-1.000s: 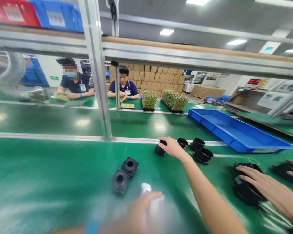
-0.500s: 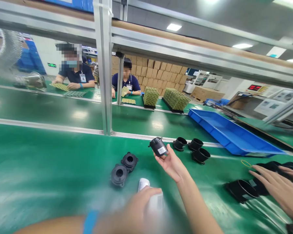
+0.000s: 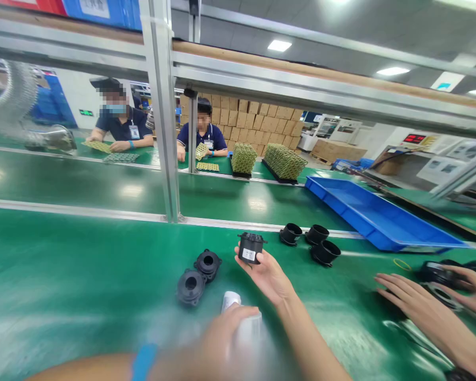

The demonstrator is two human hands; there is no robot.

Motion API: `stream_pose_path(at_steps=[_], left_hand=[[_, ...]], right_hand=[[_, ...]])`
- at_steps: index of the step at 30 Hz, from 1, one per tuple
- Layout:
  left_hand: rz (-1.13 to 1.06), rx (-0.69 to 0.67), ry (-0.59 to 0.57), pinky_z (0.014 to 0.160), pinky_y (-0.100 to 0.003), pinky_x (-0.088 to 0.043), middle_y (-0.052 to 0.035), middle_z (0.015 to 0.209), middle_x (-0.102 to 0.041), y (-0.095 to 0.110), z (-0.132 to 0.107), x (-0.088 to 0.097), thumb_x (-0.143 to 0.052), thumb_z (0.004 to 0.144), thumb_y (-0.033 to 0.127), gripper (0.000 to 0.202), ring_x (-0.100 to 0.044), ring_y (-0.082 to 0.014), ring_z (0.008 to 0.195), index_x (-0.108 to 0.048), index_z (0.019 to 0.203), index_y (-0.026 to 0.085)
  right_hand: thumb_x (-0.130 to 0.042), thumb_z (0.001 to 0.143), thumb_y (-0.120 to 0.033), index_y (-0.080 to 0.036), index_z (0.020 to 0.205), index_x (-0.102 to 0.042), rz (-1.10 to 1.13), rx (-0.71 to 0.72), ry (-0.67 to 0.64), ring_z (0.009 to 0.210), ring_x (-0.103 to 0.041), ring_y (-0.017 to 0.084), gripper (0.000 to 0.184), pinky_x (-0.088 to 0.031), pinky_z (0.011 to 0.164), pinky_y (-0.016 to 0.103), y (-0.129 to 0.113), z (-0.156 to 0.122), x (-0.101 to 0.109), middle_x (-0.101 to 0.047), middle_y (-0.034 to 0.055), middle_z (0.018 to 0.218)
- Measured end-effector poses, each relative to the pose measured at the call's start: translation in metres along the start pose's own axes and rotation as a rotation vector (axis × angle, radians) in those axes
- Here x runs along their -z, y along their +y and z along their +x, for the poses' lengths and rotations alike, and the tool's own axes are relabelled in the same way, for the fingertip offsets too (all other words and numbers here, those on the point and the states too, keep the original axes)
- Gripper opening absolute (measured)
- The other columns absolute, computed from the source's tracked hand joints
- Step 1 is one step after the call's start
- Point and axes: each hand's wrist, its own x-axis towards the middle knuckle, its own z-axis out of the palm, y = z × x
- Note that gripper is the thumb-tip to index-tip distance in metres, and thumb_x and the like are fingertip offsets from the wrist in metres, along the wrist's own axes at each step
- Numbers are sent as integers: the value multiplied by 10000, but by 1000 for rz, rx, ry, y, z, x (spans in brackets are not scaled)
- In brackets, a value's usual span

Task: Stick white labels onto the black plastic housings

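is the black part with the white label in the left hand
No, the right hand holds the black part, apart from the left hand.

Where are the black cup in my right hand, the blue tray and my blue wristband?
Black cup (image 3: 250, 244), head view: on its side wall.
Blue tray (image 3: 381, 209), head view: on its inner floor.
Blue wristband (image 3: 143, 362), head view: on the band's upper face.

On my feed, the right hand (image 3: 267, 280) holds a black cylindrical housing (image 3: 250, 245) near frame centre, nearly upright, flanged end uppermost, white label (image 3: 248, 255) toward me. At lower centre I see a white object (image 3: 231, 301), tilted, blurred, partly behind the left hand (image 3: 226, 332).
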Motion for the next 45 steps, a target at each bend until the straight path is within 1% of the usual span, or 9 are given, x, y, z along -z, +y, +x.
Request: stream_pose_path(at_steps=[9, 14, 19, 24, 27, 31, 36, 41, 45], left_hand=[[-87, 75, -17, 1189, -511, -338, -124, 1468, -495, 5, -2, 1, -591, 806, 318, 675, -484, -301, 1342, -419, 1452, 223], [-467, 129, 61, 1008, -392, -481, -142, 1290, -617, 12, 5, 4, -625, 753, 180, 838, -629, -226, 1110, -249, 1501, 208], [-590, 174, 58, 917, -337, -474, -158, 1142, -683, 25, 17, 21, -648, 746, 225, 492, -640, -232, 1042, -547, 1211, 101], [-565, 136, 25, 954, -357, -452, -132, 1253, -645, 20, 21, 32, -632, 816, 349, 508, -596, -253, 1139, -587, 1283, 153], [-595, 155, 21, 947, -351, -461, -144, 1303, -619, 15, 22, 33, -685, 790, 373, 608, -597, -248, 1141, -536, 1338, 156], [-672, 200, -6, 785, -286, -493, -137, 1196, -670, 16, 25, 34, -739, 757, 365, 664, -655, -179, 922, -480, 1334, 163], [-530, 232, -71, 680, -247, -460, -61, 941, -692, 26, 32, 38, -697, 754, 268, 515, -610, -134, 758, -526, 1226, 155], [-175, 173, 107, 1111, -422, -383, -112, 1382, -511, 32, 16, 27, -667, 755, 254, 748, -496, -239, 1263, -353, 1433, 231], [82, 137, 259, 1226, -514, -240, -132, 1573, -248, 25, -8, 10, -650, 796, 392, 804, -269, -305, 1463, -254, 1479, 241]], right_hand=[[-771, 679, -334, -203, 1252, -531, -572, 150, 4, 1266, -530, 281, 635, -335, 1163, 498, 1, 31, 37, -586, 110, 1352], [-774, 656, -243, -192, 1190, -503, -902, 178, 32, 1137, -587, 268, 601, -378, 1099, 503, 8, 43, 50, -644, 92, 1191], [-745, 687, -285, -216, 1423, -295, -1025, 200, 35, 1238, -555, 230, 866, -381, 1138, 444, 14, 42, 52, -548, 118, 1343], [-734, 681, -298, -215, 1458, -306, -1129, 233, 71, 1311, -488, 228, 891, -331, 1186, 430, 13, 38, 54, -476, 107, 1436], [-720, 651, -246, -168, 1475, -314, -1198, 243, 162, 1346, -435, 283, 922, -328, 1175, 478, 3, 23, 54, -427, 155, 1455], [-538, 837, -350, -148, 1264, -526, -1205, 298, 366, 1191, -535, 292, 472, -397, 1074, 516, -14, -29, 39, -551, 163, 1274], [-599, 874, -484, -285, 1215, -561, -1012, 69, 84, 1135, -568, 205, 396, -407, 1043, 363, 2, -103, 20, -644, 27, 1147], [-594, 865, -527, -213, 1082, -599, -906, 47, 281, 921, -633, 198, 382, -478, 883, 321, 51, -130, 30, -681, 46, 978], [-648, 832, -568, -182, 1034, -578, -669, 90, 450, 971, -669, 228, 441, -541, 852, 301, 73, -139, 33, -700, 102, 1035]])
